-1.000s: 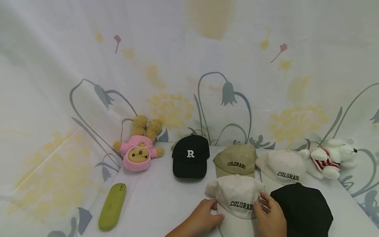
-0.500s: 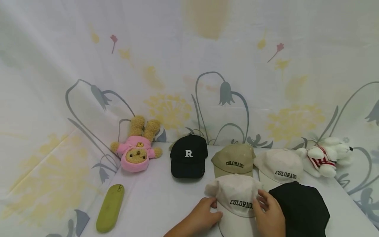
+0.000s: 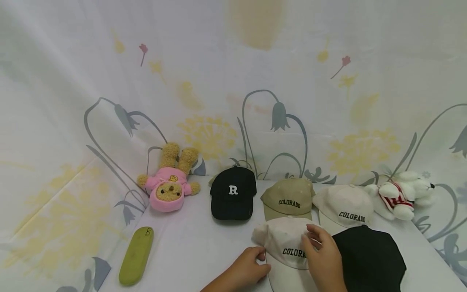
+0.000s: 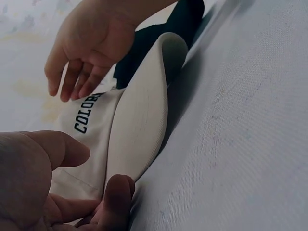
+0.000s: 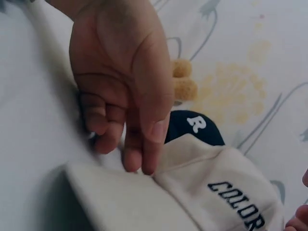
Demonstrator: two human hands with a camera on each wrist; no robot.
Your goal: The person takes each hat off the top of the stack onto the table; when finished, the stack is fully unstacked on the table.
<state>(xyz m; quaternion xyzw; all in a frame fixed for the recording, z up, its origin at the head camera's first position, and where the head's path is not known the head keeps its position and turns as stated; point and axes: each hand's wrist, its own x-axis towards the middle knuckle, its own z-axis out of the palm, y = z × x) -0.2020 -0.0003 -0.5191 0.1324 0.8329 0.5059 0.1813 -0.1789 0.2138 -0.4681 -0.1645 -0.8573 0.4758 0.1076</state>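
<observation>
A cream baseball cap (image 3: pixel 288 239) with dark COLORADO lettering lies at the front, its brim toward me. Beside its left edge is my left hand (image 3: pixel 248 265), fingertips at the brim, with thumb and fingers spread apart in the left wrist view. My right hand (image 3: pixel 324 255) hovers over the cap's right side, loosely bent and covering the last letters. In the left wrist view that right hand (image 4: pixel 94 43) holds nothing, and a gap shows below some fingers. The right wrist view shows the left hand (image 5: pixel 122 82) hanging beside the cap's crown (image 5: pixel 226 178).
Behind stand a tan COLORADO cap (image 3: pixel 288 196), another cream cap (image 3: pixel 344 205) and a black R cap (image 3: pixel 233 192). A plain black cap (image 3: pixel 370 259) lies right. A pink-hooded plush (image 3: pixel 169 186), white plush (image 3: pixel 399 196) and green case (image 3: pixel 136 256) sit around the white surface (image 3: pixel 189 251).
My right hand has come away from the cap's right edge, moving up and left over the lettering. My left hand stays nearly in place beside the brim.
</observation>
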